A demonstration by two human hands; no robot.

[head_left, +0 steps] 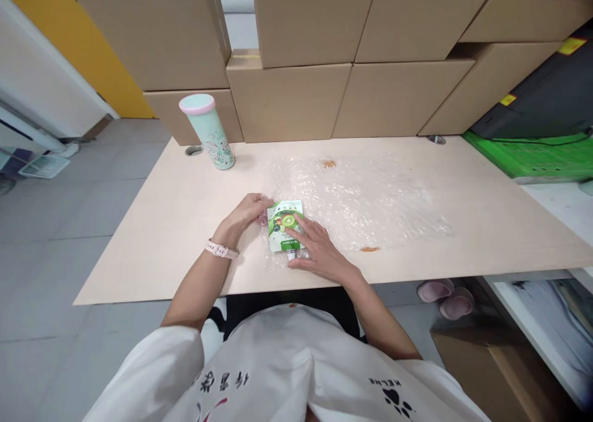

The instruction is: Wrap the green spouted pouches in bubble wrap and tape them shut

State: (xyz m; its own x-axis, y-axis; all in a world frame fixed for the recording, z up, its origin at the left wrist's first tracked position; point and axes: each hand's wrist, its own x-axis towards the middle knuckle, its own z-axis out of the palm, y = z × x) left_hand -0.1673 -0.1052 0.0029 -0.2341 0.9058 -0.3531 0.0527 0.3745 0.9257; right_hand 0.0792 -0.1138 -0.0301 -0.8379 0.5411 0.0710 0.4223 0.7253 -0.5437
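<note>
Flat green-and-white pouch with a kiwi print and a white spout (280,240) lies on a large sheet of clear bubble wrap (370,193), towards the sheet's left end, close to the near edge of the pale wooden surface (162,243). Long axis of pouch runs near–far, spout pointing near.

Right hand (319,246): comes in from the right, fingers spread and laid across the pouch's right part, thumb beside the spout. It is the hand covering more of the pouch, which lies to its left.

Left hand (248,215): at the pouch's left side, fingers bent, tips at the far left corner; pouch lies to its right. Clear film bunches around these fingers; whether they pinch film, pouch or both, cannot tell.

Most of the sheet extends right and far of the pouch, two brown tape scraps (369,249) on it. Mint-green tumbler with a pink-rimmed lid (210,135) stands far left, well apart. Brown cardboard boxes (290,101) line the far side.
</note>
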